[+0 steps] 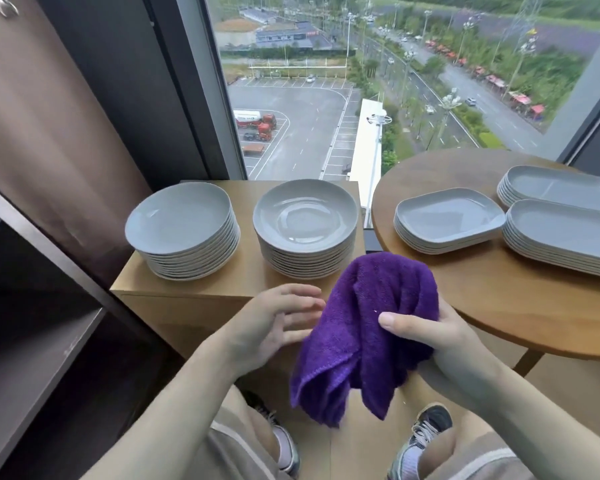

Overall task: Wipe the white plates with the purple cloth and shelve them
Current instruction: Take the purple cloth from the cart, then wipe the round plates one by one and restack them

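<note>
Right hand [440,336] around fluffy purple cloth [368,327]

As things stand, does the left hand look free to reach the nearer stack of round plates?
Probably yes: the left hand is open and holds nothing, and nothing stands between it and the round plates.

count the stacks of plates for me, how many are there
5. Two round stacks on the wooden cabinet: left round stack and right round stack. Three on the round table: rounded-rectangle stack, far oblong stack, near oblong stack. The frame edge cuts off both oblong stacks.
</note>
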Action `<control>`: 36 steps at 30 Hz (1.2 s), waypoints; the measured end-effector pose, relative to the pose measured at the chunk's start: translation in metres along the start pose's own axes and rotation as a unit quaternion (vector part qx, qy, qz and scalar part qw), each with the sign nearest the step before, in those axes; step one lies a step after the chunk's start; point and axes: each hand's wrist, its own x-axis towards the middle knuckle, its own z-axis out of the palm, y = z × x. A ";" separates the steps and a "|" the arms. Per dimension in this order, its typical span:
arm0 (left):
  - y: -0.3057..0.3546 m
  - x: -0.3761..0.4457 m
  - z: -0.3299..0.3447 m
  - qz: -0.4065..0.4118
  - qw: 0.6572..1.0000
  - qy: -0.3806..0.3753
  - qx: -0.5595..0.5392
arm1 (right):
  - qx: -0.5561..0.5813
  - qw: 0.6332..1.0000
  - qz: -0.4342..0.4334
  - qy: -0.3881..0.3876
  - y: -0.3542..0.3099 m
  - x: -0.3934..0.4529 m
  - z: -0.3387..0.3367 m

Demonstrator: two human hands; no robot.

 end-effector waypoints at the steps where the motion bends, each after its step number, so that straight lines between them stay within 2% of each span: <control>1: 0.008 0.004 -0.008 0.016 0.997 0.066 -0.031 | -0.004 1.000 0.000 0.022 -0.003 0.001 -0.006; 2: 0.018 0.009 -0.014 0.039 0.988 0.141 -0.054 | -0.015 0.999 0.004 0.046 -0.006 0.002 -0.011; 4: 0.037 0.024 -0.020 0.049 0.967 0.248 -0.019 | -0.042 0.995 0.013 0.089 -0.007 0.006 -0.021; 7: 0.048 0.057 -0.015 0.016 0.956 0.293 0.031 | -0.191 0.967 -0.011 0.169 0.001 0.012 -0.034; 9: 0.052 0.073 -0.013 -0.004 0.948 0.317 0.022 | -0.261 0.944 -0.024 0.199 0.002 0.013 -0.036; 14: 0.053 0.095 -0.015 -0.024 0.931 0.362 0.045 | -0.255 0.940 -0.045 0.221 -0.004 0.019 -0.047; 22: 0.063 0.087 -0.011 -0.007 0.928 0.367 0.061 | -0.264 0.942 -0.038 0.206 -0.001 0.021 -0.053; 30: 0.079 0.042 0.013 0.035 0.947 0.313 -0.055 | -0.275 0.937 -0.063 0.207 -0.004 0.016 -0.048; 36: 0.057 -0.017 -0.002 0.071 0.956 0.262 -0.110 | -0.220 0.944 -0.101 0.226 -0.013 0.013 -0.036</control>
